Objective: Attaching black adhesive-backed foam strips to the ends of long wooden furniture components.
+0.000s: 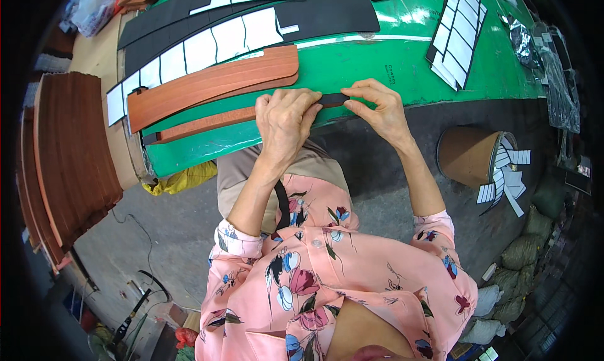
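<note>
The left hand's [283,120] fingers grip the long brown wooden strip [207,125], which sticks out to their left. The right hand [382,112] pinches a black strip [332,100] between both hands' fingers. Curved brown boards [220,81] lie just past the left fingers.

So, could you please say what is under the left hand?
A long, reddish-brown wooden strip runs in under the left hand from its left; a flat black piece shows at its right. What lies directly beneath is covered.
</note>
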Tool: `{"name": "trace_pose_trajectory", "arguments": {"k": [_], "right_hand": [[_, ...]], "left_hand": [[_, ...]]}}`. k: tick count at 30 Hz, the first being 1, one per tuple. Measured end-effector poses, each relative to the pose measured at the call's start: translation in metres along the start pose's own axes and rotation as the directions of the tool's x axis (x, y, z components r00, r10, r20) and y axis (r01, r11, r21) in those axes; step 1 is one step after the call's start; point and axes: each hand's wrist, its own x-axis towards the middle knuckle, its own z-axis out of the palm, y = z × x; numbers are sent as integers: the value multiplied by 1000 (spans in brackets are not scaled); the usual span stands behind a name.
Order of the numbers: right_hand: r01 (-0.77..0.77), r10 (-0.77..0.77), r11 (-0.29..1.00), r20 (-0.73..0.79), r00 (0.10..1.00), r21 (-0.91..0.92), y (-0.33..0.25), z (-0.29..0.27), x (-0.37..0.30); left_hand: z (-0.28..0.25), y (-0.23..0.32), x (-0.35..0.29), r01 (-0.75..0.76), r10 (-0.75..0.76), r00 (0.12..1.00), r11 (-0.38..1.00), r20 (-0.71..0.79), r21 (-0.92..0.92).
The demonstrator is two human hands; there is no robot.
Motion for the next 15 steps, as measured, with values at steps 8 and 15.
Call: {"name": "trace_pose_trajectory", "arguments": {"k": [8, 15], "right_hand": [[-45, 47, 992, -11, 999, 120, -5, 14, -6], [-252, 275, 909, -24, 961, 333, 1, 31, -4]], "left_hand": [[8, -9, -10, -201, 213, 973, 971, -89, 126], [22, -7, -11, -240, 265, 953, 956, -143, 171]]}}
